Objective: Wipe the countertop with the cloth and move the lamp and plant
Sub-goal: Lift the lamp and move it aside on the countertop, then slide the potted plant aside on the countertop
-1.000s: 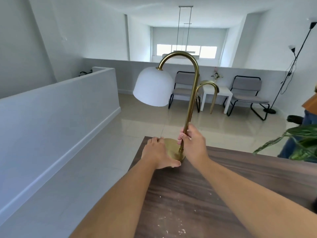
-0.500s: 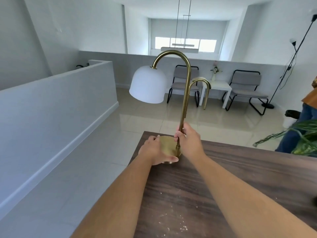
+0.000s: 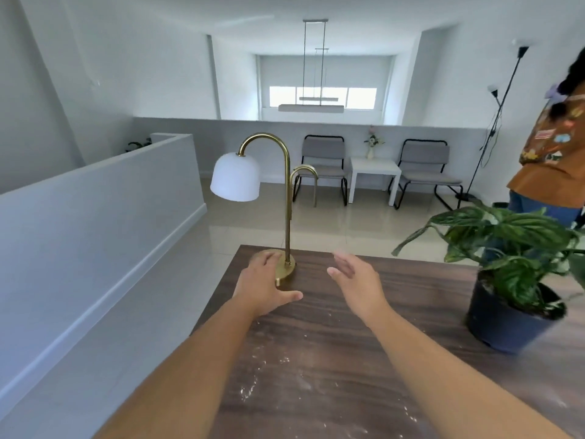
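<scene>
A brass lamp (image 3: 287, 201) with a white dome shade stands upright on the far left corner of the dark wood countertop (image 3: 421, 293). My left hand (image 3: 264, 288) lies over the left side of its round base, thumb stretched along the wood in front. To the right of the stem my right hand (image 3: 354, 280) hovers with fingers apart, holding nothing. A leafy plant (image 3: 506, 239) in a dark pot (image 3: 506, 327) sits on the right of the countertop. No cloth is in view.
White crumbs or powder (image 3: 269, 362) are scattered over the near countertop. The counter's left edge drops to a grey half wall (image 3: 95, 217). Another person (image 3: 554, 147) stands at the far right behind the plant. Chairs and a white side table stand across the room.
The lamp has come down to rest on the corner. My right hand has let go of the stem and pulled away to the right. The view now takes in the plant.
</scene>
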Demonstrator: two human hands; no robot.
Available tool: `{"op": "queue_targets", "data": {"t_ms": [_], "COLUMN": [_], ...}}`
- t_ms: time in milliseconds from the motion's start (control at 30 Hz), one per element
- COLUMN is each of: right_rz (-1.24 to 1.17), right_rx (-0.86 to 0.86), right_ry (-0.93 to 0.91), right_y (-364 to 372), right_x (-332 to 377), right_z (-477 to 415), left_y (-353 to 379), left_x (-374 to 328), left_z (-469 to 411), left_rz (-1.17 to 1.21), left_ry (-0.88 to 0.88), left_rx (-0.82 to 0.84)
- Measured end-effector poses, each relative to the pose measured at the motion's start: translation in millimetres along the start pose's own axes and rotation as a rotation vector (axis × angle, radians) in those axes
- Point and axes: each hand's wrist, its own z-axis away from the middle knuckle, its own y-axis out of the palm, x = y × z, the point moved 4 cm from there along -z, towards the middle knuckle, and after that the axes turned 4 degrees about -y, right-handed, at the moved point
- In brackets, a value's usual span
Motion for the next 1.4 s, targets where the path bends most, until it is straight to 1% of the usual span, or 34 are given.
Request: {"op": "queue_targets", "data": {"t_ms": [100,233,333,467,633,733,967,1100,1267,1400], "right_rz": [-0.048,-0.028,0.018,0.06,0.067,0.022,-0.081,-0.179,-0.221,-0.237], "right_rx": [-0.05,-0.117,-0.209,-0.359,-0.415,-0.383,-0.219,-0.193,-0.192,-0.162], "right_ry": [0.011,0.059,0.119,0.194,0.222,0.213,0.158,0.12,0.083,0.051], "right_y": [-40.6,-102.0,-153.5,-213.5,-258.4,-268.4,-271.9,-268.9,-262.0,-239.2], "right_x": [-22.9,-59.2,-83.6,-108.4,-130.8,-138.9,-158.4,-169.4,-166.7,-149.0], "right_z": [44.5,95.7,127.6,153.7,153.3,137.5,98.0,86.5,74.4,50.2], "left_y": [20.9,60.6,91.7,121.9,147.3,148.2,158.4,166.1,163.1,139.5], "left_x": [-39.2,-105.9,-156.0,-205.9,-246.0,-264.1,-288.6,-295.4,-287.7,-265.2], "left_z": [31.0,67.9,87.4,102.4,103.1,87.9,55.8,49.4,39.6,26.6], "left_rz": [0.086,0.189,0.24,0.354,0.416,0.498,0.689,0.811,0.851,0.875], "left_ry": [0.0,0.045,0.087,0.091,0.095,0.091,0.04,0.035,0.068,0.059], "left_rx": [0.063,0.159,0.229,0.247,0.244,0.226,0.263,0.25,0.25,0.194]}}
